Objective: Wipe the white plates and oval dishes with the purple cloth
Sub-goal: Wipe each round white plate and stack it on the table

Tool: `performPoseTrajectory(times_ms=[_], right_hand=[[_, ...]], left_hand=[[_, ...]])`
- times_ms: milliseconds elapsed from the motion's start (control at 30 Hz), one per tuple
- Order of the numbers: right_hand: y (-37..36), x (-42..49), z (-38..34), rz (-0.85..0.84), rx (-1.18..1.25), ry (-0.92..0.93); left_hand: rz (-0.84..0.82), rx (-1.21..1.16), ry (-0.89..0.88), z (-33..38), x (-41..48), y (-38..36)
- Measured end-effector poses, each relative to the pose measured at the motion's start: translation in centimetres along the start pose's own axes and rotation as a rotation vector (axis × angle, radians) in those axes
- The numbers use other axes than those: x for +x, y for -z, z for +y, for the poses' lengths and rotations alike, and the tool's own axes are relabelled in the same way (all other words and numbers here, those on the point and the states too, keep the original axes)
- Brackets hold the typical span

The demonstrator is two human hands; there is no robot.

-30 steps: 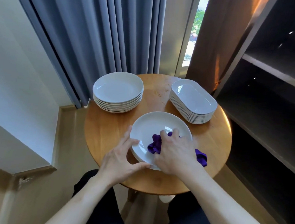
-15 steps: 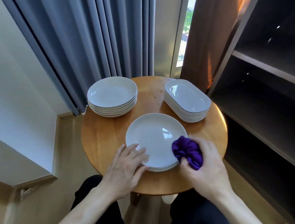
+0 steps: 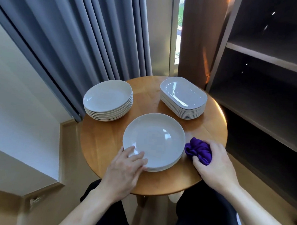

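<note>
On the round wooden table (image 3: 101, 144), a short stack of white plates (image 3: 154, 139) sits toward 6 o'clock. The left hand (image 3: 125, 167) rests straight fingers on its rim at 7 o'clock. The right hand (image 3: 215, 164) clutches the bunched purple cloth (image 3: 199, 150) at 4 o'clock, just beside the stack. The next wipe probably needs that rim held steady. A taller plate stack (image 3: 107, 98) at 10 o'clock and the oval dishes (image 3: 183, 95) at 1 o'clock leave little spare room
</note>
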State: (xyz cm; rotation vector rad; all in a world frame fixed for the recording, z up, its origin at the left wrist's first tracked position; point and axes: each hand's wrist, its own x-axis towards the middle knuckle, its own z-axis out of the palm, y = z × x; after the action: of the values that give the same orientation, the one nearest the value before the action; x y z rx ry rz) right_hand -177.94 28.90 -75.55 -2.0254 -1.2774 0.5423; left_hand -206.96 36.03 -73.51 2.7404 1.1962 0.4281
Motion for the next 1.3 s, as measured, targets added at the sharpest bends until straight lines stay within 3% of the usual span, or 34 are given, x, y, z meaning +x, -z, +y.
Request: performPoseTrajectory(times_ms=[333, 533, 934, 1134, 1300], right_hand=[[-0.1, 0.1, 0.3, -0.004, -0.043, -0.012], [-0.1, 0.0, 0.1, 0.005, -0.04, 0.004], [1.4, -1.2, -1.2, -0.246, -0.304, 0.364], [1.2, -1.9, -1.2, -0.213, -0.208, 0.329], [1.1, -1.9, -1.2, -0.25, -0.289, 0.368]], left_hand=[[0.006, 0.034, -0.061, 0.2, 0.5, 0.5], [-0.035, -0.054, 0.026, 0.3, 0.5, 0.9], [-0.122, -0.066, 0.069, 0.3, 0.6, 1.1], [-0.102, -0.074, 0.077, 0.5, 0.5, 0.9], [-0.072, -0.079, 0.075, 0.5, 0.7, 0.8]])
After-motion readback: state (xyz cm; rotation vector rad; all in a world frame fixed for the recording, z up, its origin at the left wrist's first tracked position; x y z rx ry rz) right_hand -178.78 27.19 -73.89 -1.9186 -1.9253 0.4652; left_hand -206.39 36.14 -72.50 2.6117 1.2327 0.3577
